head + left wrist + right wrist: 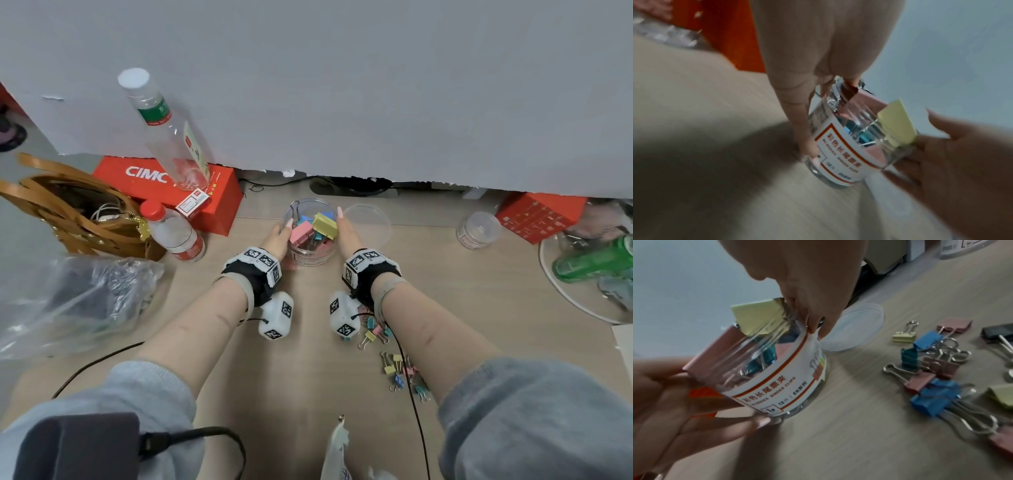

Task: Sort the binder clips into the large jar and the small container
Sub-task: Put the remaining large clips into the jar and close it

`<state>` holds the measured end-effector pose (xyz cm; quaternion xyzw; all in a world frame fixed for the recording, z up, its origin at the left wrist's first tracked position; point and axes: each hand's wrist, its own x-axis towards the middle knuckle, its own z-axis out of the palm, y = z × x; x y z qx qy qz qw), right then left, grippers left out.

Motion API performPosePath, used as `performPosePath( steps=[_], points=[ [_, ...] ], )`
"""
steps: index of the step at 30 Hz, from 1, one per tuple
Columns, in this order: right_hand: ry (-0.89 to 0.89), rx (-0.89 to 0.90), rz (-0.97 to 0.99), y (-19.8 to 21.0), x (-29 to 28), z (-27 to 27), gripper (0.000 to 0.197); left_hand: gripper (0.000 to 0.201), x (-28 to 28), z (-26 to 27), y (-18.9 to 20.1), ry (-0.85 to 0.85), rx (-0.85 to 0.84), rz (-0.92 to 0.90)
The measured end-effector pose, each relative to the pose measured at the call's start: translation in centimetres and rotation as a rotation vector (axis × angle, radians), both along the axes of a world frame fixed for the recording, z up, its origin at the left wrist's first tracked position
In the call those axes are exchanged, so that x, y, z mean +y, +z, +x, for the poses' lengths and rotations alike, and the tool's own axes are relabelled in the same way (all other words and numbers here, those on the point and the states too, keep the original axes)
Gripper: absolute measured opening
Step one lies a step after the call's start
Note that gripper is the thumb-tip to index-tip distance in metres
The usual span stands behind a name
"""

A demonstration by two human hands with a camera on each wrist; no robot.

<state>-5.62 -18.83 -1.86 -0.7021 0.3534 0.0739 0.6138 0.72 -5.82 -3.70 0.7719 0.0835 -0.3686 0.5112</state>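
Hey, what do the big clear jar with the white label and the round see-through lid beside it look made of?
Large clear jar: probably hard glossy plastic, possibly glass; coloured clips show sharply through its wall. Round translucent lid: likely thin plastic, slightly frosted; the wood-look surface shows dimly through it.

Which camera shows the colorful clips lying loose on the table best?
The right wrist view: the loose clips lie close up, their colours and wire handles easy to see. The head view shows them tiny, some hidden behind the right arm. The left wrist view leaves them out and looks at the large jar.
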Motion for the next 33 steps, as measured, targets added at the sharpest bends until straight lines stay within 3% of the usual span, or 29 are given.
performPosePath(
  steps=[5,8,11,14,15,20,22,24,27,30,32,33],
  points=[
    [-0.153,-0.021,0.072,-1.3,-0.2,-1.6,0.069,0.043,-0.6,-0.9,0.3,0.187,0.116,-0.123],
    [-0.172,-0.083,0.016,-0.5,-1.0,-2.9,0.047,0.037,-0.6,-1.3,0.3,0.192,0.026,-0.088],
    [-0.174,-0.147,-0.001,-0.3,-1.6,-4.1,0.039,0.032,-0.9,-2.6,1.6,0.096,-0.062,-0.077],
    [-0.116,-0.086,0.09,0.3,-2.0,-6.0,0.074,0.021,-1.8,-4.1,3.1,-0.065,-0.14,-0.082],
    [-0.128,-0.079,0.129,0.2,-2.4,-6.7,0.076,0.021,-2.2,-4.8,3.6,-0.102,-0.13,-0.084],
    [-0.239,-0.108,0.25,0.1,-5.3,-10.9,0.05,0.026,-3.5,-8.6,5.2,-0.216,-0.12,-0.081],
    [-0.253,-0.082,0.252,-0.3,-6.2,-12.4,0.046,0.043,-3.6,-10.5,5.1,-0.238,-0.085,-0.065],
    [-0.238,-0.044,0.3,-1.2,-7.0,-13.9,0.053,0.06,-4.0,-12.8,4.6,-0.21,0.025,-0.091],
    [-0.203,-0.022,0.348,-2.0,-7.7,-16.4,0.059,0.03,-4.8,-16.3,4.1,-0.103,0.189,-0.241],
    [-0.249,-0.026,0.349,-1.7,-7.8,-19.2,0.063,0.023,-5.3,-19.2,3.8,-0.027,0.198,-0.285],
    [-0.233,-0.074,0.225,-2.2,-8.3,-20.9,0.054,0.027,-5.3,-20.3,3.5,0.018,0.183,-0.289],
    [-0.197,-0.09,0.068,-2.4,-8.7,-21.9,0.042,0.028,-5.2,-20.9,3.4,0.044,0.172,-0.293]
  ],
)
